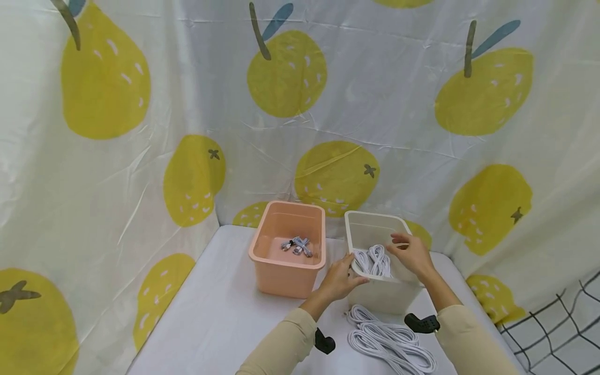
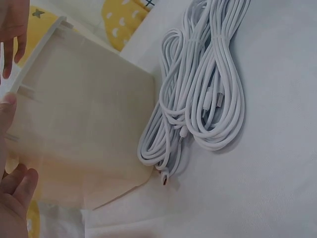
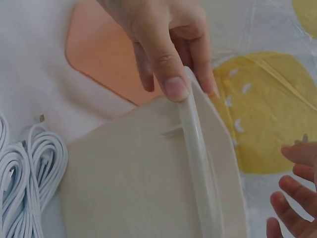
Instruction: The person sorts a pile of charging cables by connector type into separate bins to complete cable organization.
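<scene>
A cream plastic bin (image 1: 382,297) stands on the right part of the table, tilted-looking only in the wrist views. My left hand (image 1: 338,278) holds it at the near left corner, thumb on the front of the rim and fingers down the left side. Inside lie bundled white cables (image 1: 372,261). Over the bin's right side is my right hand (image 1: 412,254), fingers loosely bent and nothing between them. In the right wrist view its fingers (image 3: 294,201) are spread apart. Bigger coils of white cable (image 1: 386,338) lie on the table in front of the bin.
A peach bin (image 1: 286,278) stands left of the cream one, with a few small grey cable bundles (image 1: 300,246) inside. A fruit-print curtain (image 1: 262,156) hangs behind and beside the white table (image 1: 206,323). Black netting (image 1: 558,323) is at the lower right.
</scene>
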`<state>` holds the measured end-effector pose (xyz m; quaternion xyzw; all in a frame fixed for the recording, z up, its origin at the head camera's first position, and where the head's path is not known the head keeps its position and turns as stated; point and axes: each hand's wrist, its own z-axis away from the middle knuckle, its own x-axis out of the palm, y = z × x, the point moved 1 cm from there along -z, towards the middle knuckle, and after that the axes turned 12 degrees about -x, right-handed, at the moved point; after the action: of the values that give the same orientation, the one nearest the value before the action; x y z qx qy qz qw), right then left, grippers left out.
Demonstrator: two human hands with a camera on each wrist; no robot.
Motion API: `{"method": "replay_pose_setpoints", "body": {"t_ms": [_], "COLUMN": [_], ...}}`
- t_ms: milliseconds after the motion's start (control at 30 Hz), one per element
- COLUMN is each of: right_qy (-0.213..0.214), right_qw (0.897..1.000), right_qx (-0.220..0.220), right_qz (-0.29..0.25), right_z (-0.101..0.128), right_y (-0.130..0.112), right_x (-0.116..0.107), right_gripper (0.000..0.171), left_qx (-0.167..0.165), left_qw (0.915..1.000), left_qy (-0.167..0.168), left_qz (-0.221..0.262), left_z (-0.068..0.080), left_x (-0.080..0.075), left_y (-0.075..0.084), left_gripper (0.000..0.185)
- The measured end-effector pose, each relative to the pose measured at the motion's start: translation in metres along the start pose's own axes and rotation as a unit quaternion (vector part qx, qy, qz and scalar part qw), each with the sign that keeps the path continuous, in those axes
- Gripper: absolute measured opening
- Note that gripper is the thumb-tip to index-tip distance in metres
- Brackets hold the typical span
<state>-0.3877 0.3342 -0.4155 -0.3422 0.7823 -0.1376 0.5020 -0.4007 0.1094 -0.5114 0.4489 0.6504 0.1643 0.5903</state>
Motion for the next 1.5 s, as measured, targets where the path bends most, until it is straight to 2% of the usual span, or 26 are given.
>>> {"method": "replay_pose_setpoints", "body": {"t_ms": [267, 467, 700, 1033, 1333, 1500], "right_qy": [0.013, 0.009, 0.014, 0.002, -0.005, 0.01], "right_qw": [1.0, 1.0, 1.0, 0.999, 0.999, 0.997], "right_qx": [-0.019, -0.01, -0.006, -0.041, -0.032, -0.056], "right_qz": [0.016, 0.023, 0.011, -0.002, -0.028, -0.052], "right_z": [0.016, 0.027, 0.037, 0.055, 0.077, 0.091], "right_y": [-0.004, -0.009, -0.016, -0.018, -0.019, -0.013], "right_x": [-0.001, -0.004, -0.004, -0.004, 0.0, 0.007], "right_gripper": [0.044, 0.047, 0.048, 0.046, 0.045, 0.04], "left_qx": [-0.001, 0.0, -0.001, 0.002, 0.008, 0.016], "left_qw": [1.0, 1.0, 1.0, 1.0, 0.9999, 0.9998], "left_qy": [-0.003, -0.002, 0.0, -0.003, -0.003, 0.006], "left_qz": [0.0, -0.002, -0.005, -0.002, 0.008, -0.002], "left_z": [0.0, 0.001, 0.002, 0.003, 0.005, 0.004], "left_x": [0.0, 0.0, 0.001, 0.002, 0.003, 0.002], "left_y": [0.0, 0.0, 0.002, 0.001, 0.0, 0.0], "left_gripper": [0.078, 0.079, 0.08, 0.082, 0.08, 0.08]}}
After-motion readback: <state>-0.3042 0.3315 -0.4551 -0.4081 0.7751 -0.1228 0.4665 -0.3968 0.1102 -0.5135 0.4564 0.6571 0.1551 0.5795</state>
